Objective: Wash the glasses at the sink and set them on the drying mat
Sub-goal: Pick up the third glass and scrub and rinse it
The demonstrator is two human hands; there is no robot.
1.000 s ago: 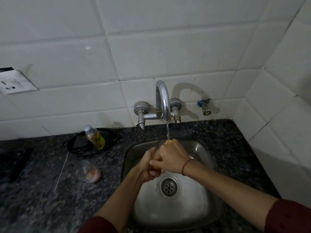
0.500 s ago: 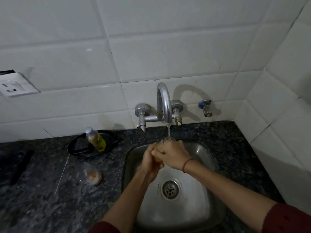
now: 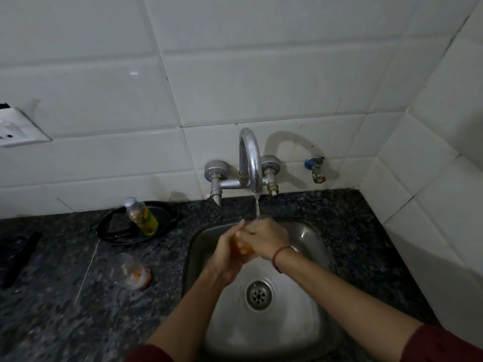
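Over the steel sink (image 3: 311, 236), both hands hold a clear glass with an orange base (image 3: 244, 248) under the running tap (image 3: 251, 163). My left hand (image 3: 228, 253) curls round the glass from the left. My right hand (image 3: 265, 239) covers it from above and the right, fingers wrapped over it. Most of the glass is hidden between the hands; its rim shows under the thin water stream. A second clear glass with orange residue (image 3: 132, 273) lies on its side on the dark counter left of the sink.
A small bottle of yellow liquid (image 3: 141, 216) stands on a black pan (image 3: 162, 228) behind the lying glass. A dark object (image 3: 19, 257) lies at the far left. A small spare tap (image 3: 316, 169) sits on the white tiled wall. The drain (image 3: 258, 295) is uncovered.
The two hands have shifted slightly up and back under the stream, staying wrapped round the glass; the fingers have changed position on it. Water keeps running.
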